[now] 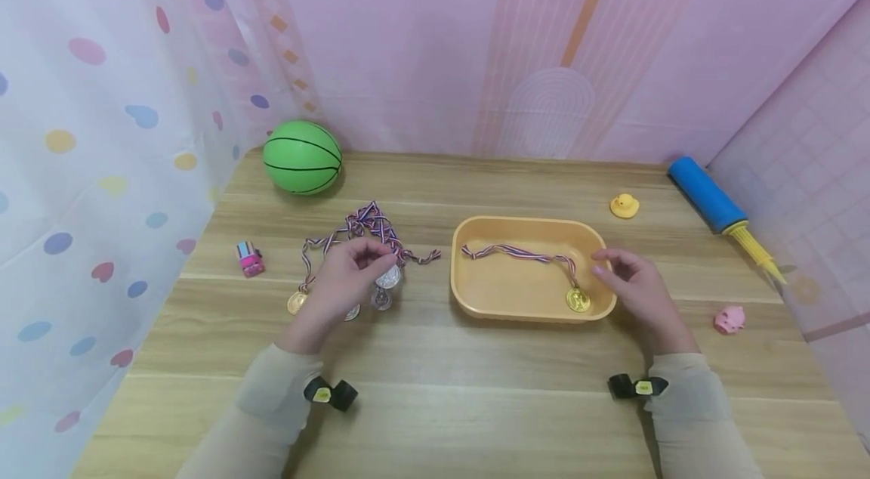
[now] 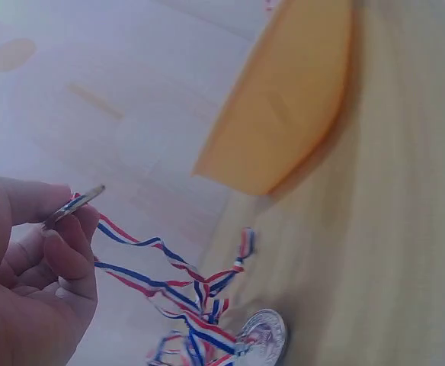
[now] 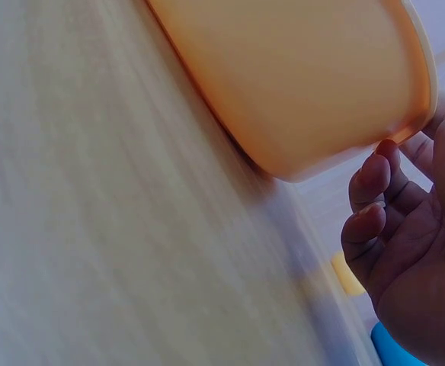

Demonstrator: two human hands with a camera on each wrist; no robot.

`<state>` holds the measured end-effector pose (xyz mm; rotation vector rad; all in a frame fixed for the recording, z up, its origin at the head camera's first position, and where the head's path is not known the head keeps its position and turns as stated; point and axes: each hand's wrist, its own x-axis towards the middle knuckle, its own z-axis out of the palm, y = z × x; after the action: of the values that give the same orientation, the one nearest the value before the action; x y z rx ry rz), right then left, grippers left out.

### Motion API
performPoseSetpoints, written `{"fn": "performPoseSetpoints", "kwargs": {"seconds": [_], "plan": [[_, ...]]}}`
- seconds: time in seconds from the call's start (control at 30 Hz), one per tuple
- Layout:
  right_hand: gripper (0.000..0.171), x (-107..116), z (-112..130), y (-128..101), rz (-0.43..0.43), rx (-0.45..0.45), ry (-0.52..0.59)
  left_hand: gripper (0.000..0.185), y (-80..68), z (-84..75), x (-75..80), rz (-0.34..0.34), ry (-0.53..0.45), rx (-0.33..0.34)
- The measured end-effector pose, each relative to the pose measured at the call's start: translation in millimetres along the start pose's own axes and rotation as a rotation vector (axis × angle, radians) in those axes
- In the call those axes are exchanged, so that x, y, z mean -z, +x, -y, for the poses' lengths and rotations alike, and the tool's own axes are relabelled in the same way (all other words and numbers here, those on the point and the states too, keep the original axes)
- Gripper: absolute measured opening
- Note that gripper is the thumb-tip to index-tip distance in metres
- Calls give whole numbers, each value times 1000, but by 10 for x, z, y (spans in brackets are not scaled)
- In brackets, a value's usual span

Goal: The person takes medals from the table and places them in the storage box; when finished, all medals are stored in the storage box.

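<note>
1. Medal (image 1: 389,277): a silver disc pinched edge-on in the left hand (image 1: 347,281), between thumb and curled fingers (image 2: 70,252), raised just off the bench (image 1: 435,396) left of the tray (image 1: 469,298).
2. Its ribbon (image 2: 154,263), striped red, white and blue, trails from the left hand down into the heap (image 1: 370,233) of tangled ribbons lying just behind the hand.
3. More medals lie under and beside that hand: a gold one (image 1: 296,302) at the heap's left end and a silver one (image 2: 264,335) flat on the wood, its face embossed and shiny.
4. The right hand (image 1: 635,286) is at the tray's right rim, fingers loosely bent and grasping nothing; whether they touch the rim I cannot tell.
5. The tray is smooth orange plastic, a rounded rectangle, shallow. Inside lies a gold medal (image 1: 578,300) near the right front corner, its striped ribbon (image 1: 516,254) stretched towards the back left.
6. The bench is pale wood-grain laminate.
7. Around the edges: a green ball (image 1: 302,157) with black lines, a small pink toy car (image 1: 250,258), a yellow duck (image 1: 624,205), a blue pump (image 1: 707,194), a pink pig (image 1: 729,319).
</note>
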<state>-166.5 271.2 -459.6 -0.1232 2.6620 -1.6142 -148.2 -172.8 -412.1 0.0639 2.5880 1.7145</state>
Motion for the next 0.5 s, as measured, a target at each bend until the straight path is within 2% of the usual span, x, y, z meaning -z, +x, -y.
{"fn": "performPoseSetpoints", "kwargs": {"seconds": [0.27,0.5], "plan": [[39,9,18,0,23,-45,-13,18,16,-180,211,-50,-26,-29],[40,10,28,-2,25,-58,-16,21,-40,-335,345,-63,-105,9]]}}
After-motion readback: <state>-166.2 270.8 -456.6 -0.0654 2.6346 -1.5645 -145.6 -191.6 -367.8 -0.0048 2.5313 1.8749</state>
